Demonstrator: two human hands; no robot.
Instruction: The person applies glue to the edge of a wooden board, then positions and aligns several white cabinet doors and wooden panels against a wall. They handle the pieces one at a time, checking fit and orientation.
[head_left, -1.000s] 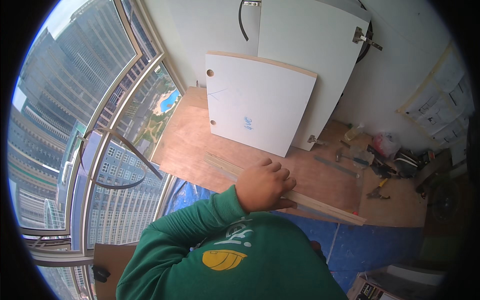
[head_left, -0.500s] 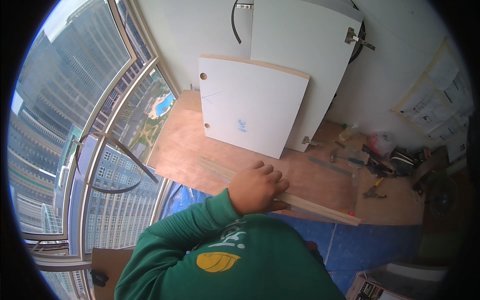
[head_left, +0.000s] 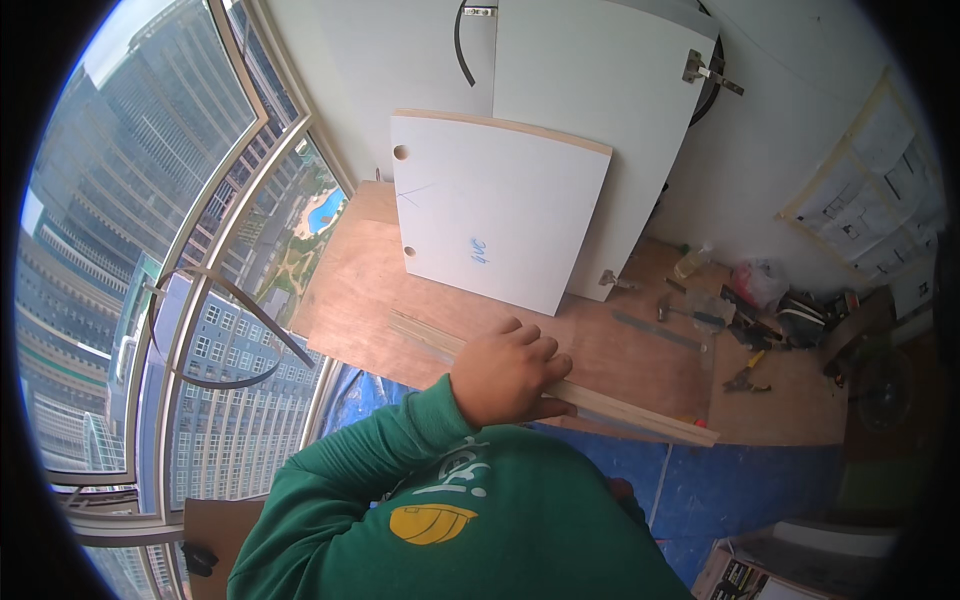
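My left hand is closed over the upper edge of a long, narrow plywood board. Its fingers bend over the far side, and the thumb lies along the near side. The board runs slantwise along the front of a brown wooden worktop. Behind it a white cabinet door panel leans upright, with two round hinge holes near its left edge and blue pen marks on its face. My right hand does not show. A small brownish patch by the right side of my green shirt is too unclear to name.
A taller white door with metal hinges leans behind. A hammer, yellow-handled pliers, a flat metal strip and a plastic bag lie toward the right. Blue sheeting covers the floor; windows stand left.
The whole view has shifted slightly. My left hand keeps the same grip on the plywood board, and the other things stay in place.
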